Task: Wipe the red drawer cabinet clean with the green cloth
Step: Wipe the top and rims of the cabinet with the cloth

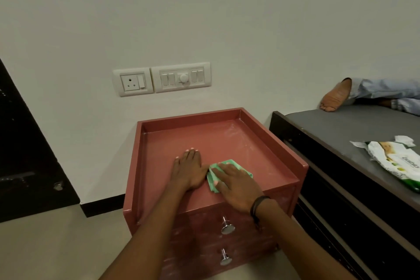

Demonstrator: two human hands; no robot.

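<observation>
Head view: we press our right hand [236, 185] flat on the green cloth [229, 162] near the front edge of the red drawer cabinet [204, 134], left hand [189, 170] spread flat alongside.

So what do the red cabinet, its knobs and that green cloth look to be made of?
Red cabinet: probably painted or laminated board; flat matt surface, square edges, pale dusty smears at the far right. Knobs: polished metal, going by the mirror-like shine. Green cloth: thin soft fabric or a wipe; it lies folded and creased under the right hand.
</observation>
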